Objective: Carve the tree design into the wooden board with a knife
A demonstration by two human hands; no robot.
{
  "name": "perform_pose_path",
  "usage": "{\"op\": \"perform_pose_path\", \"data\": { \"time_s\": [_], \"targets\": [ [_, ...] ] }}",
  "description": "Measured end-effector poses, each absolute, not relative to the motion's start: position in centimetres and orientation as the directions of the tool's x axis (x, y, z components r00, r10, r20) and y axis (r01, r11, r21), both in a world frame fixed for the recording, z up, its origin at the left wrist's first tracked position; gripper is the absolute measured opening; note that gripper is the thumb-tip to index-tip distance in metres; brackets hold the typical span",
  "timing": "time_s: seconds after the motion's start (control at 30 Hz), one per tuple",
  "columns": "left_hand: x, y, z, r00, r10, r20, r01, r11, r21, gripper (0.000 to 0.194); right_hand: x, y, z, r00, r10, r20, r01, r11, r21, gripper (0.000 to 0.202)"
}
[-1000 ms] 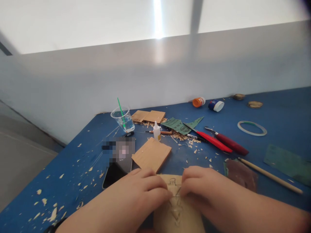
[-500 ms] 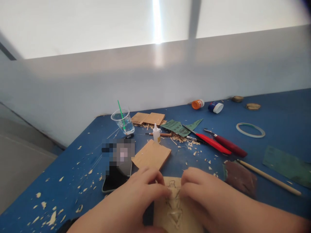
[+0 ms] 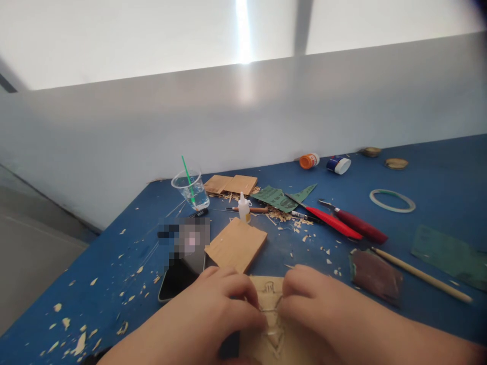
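A pale wooden board (image 3: 262, 350) with dark pencil-like marks and a raised or carved V-shaped figure lies low in the middle of the view. From the left, my left hand (image 3: 232, 299) rests over it, thumb and fingers closed together at the figure. My right hand (image 3: 308, 299) meets it from the other side, its fingers curled in a pinch. A faint thin line runs between the fingertips. What either hand pinches is too small and hidden to name. A small pale point shows just above the right knuckles.
Ahead stand a wooden block (image 3: 238, 244), a small glue bottle (image 3: 244, 209) and a cup of water (image 3: 194, 195). A black phone-like device (image 3: 177, 281) lies left. Rightward are red-handled tools (image 3: 335, 223), sandpaper (image 3: 375, 276), a wooden stick (image 3: 422, 275) and a tape ring (image 3: 391, 208).
Both hands have stayed over the board, with only slight finger shifts. A small pale point now shows above my right hand. The view has shifted slightly.
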State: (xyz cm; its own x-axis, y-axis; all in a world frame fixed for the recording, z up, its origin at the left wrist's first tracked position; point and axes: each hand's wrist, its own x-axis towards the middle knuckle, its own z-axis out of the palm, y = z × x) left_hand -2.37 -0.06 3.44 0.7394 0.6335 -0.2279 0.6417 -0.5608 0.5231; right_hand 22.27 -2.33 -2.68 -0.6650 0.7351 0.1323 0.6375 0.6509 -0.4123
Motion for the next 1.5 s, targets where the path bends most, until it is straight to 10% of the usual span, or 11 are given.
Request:
{"op": "perform_pose_path", "data": {
  "time_s": [0.5,0.87,1.5],
  "targets": [
    [-3.4,-0.4,1.9,0.669,0.721,-0.183,0.664,-0.469,0.582,0.061,22.5,-1.3,-5.3,-0.724,0.656,0.214,0.558,0.739,-0.378,0.012],
    [-2.9,-0.7,2.2,0.595,0.751,-0.286,0.737,-0.368,0.567,0.056,22.3,-1.6,-6.8,-0.696,0.604,0.388,0.570,0.793,-0.212,0.021],
    [-2.3,-0.1,3.4,0.712,0.639,-0.292,0.677,-0.513,0.527,0.027,22.2,-1.3,-6.0,-0.722,0.650,0.237,0.584,0.757,-0.293,0.019]
  ]
}}
